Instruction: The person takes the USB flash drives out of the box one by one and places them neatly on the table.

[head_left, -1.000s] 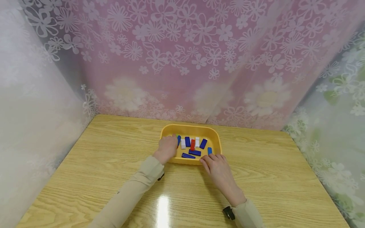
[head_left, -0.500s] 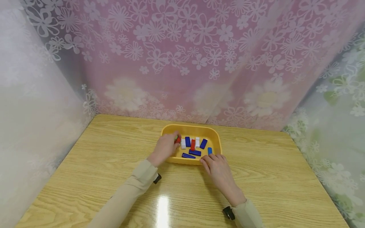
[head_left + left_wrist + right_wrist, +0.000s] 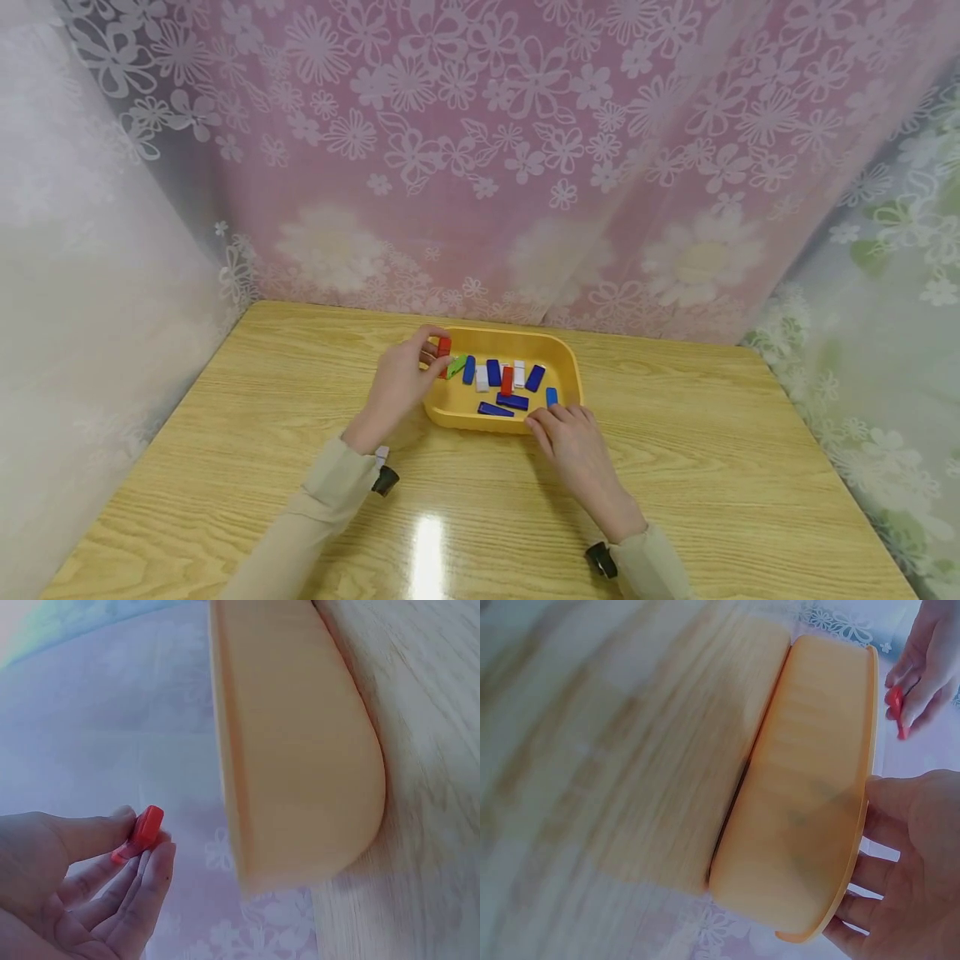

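A yellow tray [image 3: 564, 360] stands on the wooden table and holds several small blocks: dark blue [image 3: 492, 372], white [image 3: 482, 378], red [image 3: 507, 381] and one green [image 3: 456, 366]. My left hand [image 3: 408, 375] is lifted over the tray's left rim and pinches a red block [image 3: 444, 346] between thumb and fingers; the left wrist view shows that block [image 3: 140, 833] at the fingertips beside the tray's outer wall [image 3: 292, 750]. My right hand [image 3: 570, 433] rests with straight fingers against the tray's near right rim [image 3: 855, 847].
The table [image 3: 225, 433] is walled in by flowered curtains [image 3: 525, 167] at the back and both sides. Bare wood lies left, right and in front of the tray.
My left hand came up out of the tray and drew back to the left with a red block pinched in it, which uncovered the green block. The right hand has stayed put.
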`<action>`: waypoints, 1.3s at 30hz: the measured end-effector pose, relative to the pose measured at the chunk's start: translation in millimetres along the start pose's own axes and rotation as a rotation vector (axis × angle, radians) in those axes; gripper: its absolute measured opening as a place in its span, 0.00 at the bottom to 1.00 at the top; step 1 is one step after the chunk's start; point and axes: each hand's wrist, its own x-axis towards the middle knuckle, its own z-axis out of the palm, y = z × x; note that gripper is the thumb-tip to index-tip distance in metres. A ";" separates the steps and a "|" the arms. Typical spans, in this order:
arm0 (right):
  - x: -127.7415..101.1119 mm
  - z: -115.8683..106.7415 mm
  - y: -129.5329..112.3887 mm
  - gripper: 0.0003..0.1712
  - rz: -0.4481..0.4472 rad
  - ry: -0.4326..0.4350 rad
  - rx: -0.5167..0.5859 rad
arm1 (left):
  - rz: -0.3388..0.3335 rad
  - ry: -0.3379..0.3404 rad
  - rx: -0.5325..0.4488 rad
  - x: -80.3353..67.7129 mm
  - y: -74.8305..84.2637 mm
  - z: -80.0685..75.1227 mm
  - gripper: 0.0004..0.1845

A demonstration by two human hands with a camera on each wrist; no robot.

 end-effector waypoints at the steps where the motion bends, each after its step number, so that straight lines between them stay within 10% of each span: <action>1: -0.1 0.1 0.0 0.07 -0.001 -0.001 0.000 | 0.004 0.015 -0.004 -2.0 -1.7 -3.8 0.16; 12: -0.6 -0.1 -0.7 0.07 -0.005 -0.004 -0.001 | -0.071 0.093 0.018 -25.7 -33.2 -34.1 0.18; 28: 0.9 -1.7 -1.3 0.07 0.008 -0.024 -0.001 | -0.112 -0.280 0.031 -59.0 -51.3 -21.8 0.16; 39: 1.2 -0.6 -0.3 0.07 0.003 -0.023 -0.003 | -0.107 -0.334 0.164 -63.1 -54.9 -11.1 0.15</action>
